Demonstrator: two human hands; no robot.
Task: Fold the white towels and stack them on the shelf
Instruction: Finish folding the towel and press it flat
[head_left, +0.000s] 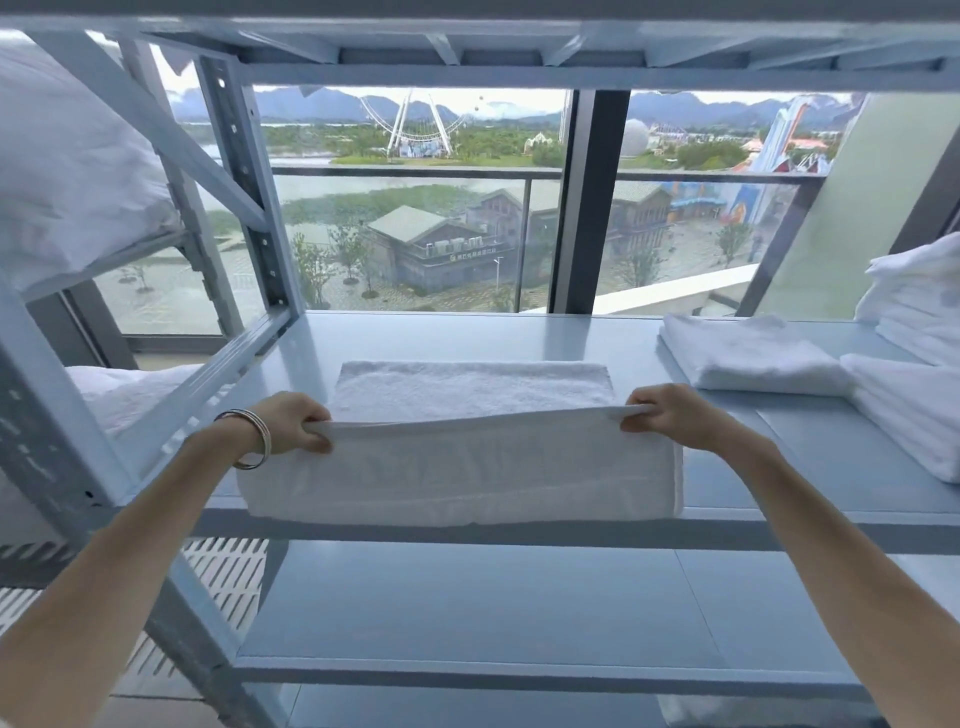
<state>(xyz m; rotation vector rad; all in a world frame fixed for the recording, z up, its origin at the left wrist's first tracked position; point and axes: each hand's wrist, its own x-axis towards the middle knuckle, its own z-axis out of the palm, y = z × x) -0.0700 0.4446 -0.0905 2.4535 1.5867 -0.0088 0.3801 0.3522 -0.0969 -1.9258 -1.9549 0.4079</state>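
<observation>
Your view is filled by the pale blue metal shelf (519, 338), whose middle board runs across the centre of the frame with a large window (415, 208) behind it. On that board, at the centre, lies the white towel (467, 467) you are folding: its far part lies flat on the board, while its near edge is lifted and drawn up between your hands, the near fold hanging just over the board's front edge. At the right edge of the frame sits a tall stack of folded towels (919, 312), and just left of it, touching, a lower folded towel (753, 353) lies flat. A white pillow (67, 171) fills the upper left. Your left hand (291, 421) grips the towel's left corner with fingers curled round it; your right hand (670, 415) pinches the right corner likewise. A bracelet (257, 436) circles your left wrist.
</observation>
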